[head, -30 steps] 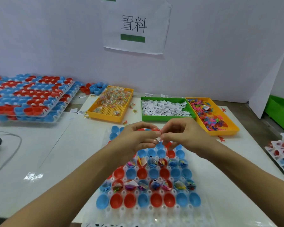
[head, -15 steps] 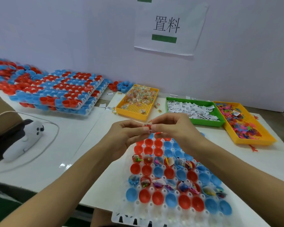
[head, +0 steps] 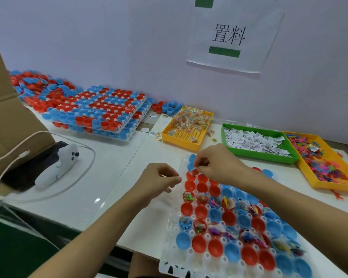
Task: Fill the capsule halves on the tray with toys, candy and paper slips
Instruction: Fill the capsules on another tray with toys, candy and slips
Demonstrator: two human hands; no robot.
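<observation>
A white tray (head: 170,247) at the lower right holds rows of red and blue capsule halves (head: 199,211). Several halves in two rows hold toys, candy and slips; the others look empty. My right hand (head: 217,165) hovers over the tray's far left corner and pinches a small item between thumb and fingertips, just above a red half (head: 191,176). My left hand (head: 159,182) is beside the tray's left edge with curled fingers, pinching a thin pale sliver. Behind the tray stand the candy bin (head: 187,127), the green slip bin (head: 255,141) and the toy bin (head: 321,163).
Stacked trays of capsule halves (head: 100,111) and a loose heap of halves (head: 34,85) lie at the back left. A cardboard box (head: 4,117) and a white controller (head: 56,165) with a cable sit on the left. A paper sign (head: 233,37) hangs on the wall.
My hands, pinched together on one small item before, have come apart. The right hand now holds its item over the tray's far corner. The view has swung left.
</observation>
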